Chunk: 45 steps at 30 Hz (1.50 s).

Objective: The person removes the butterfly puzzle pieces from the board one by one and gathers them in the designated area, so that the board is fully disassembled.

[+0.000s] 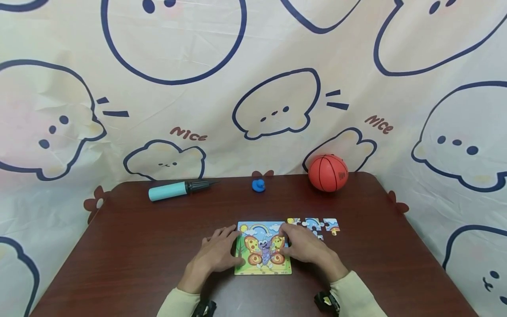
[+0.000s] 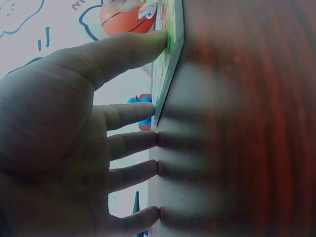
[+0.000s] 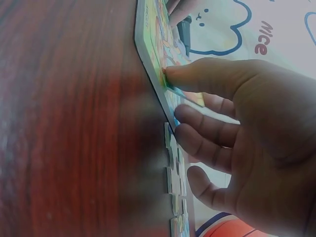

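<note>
A square butterfly puzzle board (image 1: 263, 264) lies flat on the table before me. My left hand (image 1: 217, 251) rests along its left side; the thumb (image 2: 143, 47) touches the board's edge, and the other fingers are spread, tips down at the board and table. At the right side, my right hand (image 1: 306, 244) pinches a thin puzzle piece (image 3: 185, 96) between thumb and index finger, tilted up from the board. Most of that piece is hidden by the fingers. Several loose puzzle pieces (image 1: 331, 225) lie just beyond the right hand, some partly covered by it.
Along the back of the brown table (image 1: 158, 246) lie a teal hand pump (image 1: 168, 191), a small blue rubber duck (image 1: 259, 185) and a red toy basketball (image 1: 328, 173). A cartoon-printed cloth (image 1: 214, 105) hangs behind and at both sides.
</note>
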Each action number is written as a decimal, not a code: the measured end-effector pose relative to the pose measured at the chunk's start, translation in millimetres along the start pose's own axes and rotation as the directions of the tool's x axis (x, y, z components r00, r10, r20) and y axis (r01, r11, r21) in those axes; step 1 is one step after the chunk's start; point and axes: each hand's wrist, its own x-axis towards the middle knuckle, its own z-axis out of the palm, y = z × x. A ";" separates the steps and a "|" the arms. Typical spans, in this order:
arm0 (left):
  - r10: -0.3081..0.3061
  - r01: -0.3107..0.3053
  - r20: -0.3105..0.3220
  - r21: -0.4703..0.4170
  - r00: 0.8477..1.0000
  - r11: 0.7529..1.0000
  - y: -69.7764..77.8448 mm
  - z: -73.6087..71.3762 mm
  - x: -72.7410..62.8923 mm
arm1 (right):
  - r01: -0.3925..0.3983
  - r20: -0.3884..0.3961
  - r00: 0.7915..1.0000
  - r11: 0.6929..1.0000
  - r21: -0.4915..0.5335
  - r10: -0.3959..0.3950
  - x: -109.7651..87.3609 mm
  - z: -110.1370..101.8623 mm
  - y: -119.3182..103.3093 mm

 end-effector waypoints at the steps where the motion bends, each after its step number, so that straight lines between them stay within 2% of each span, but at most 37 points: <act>1: 0.001 -0.001 0.000 0.000 1.000 1.000 0.2 0.1 0.1 | 0.003 0.004 1.000 1.000 0.013 -0.003 -0.2 -0.9 0.1; 5: 0.003 -0.003 -0.001 -0.005 1.000 1.000 1.1 -0.4 0.4 | 0.027 0.017 0.999 0.997 0.066 -0.028 -2.1 -5.2 1.1; 13: 0.004 -0.004 -0.006 0.003 1.000 1.000 2.4 -3.1 0.9 | 0.083 0.035 0.996 0.993 0.087 -0.086 -4.5 -12.7 8.4; 24: -0.004 0.004 0.006 0.021 1.000 1.000 3.6 -3.5 0.8 | 0.061 -0.001 0.998 0.988 0.139 -0.062 -11.0 -19.4 11.9; 37: -0.015 0.014 0.008 0.020 1.000 1.000 1.7 -1.3 0.6 | 0.084 -0.065 0.995 0.986 0.143 -0.075 -23.5 -23.0 34.2; 45: -0.018 0.017 0.012 0.020 1.000 1.000 1.1 -0.1 0.5 | 0.009 -0.065 0.998 0.992 0.123 -0.001 -32.3 -25.3 49.5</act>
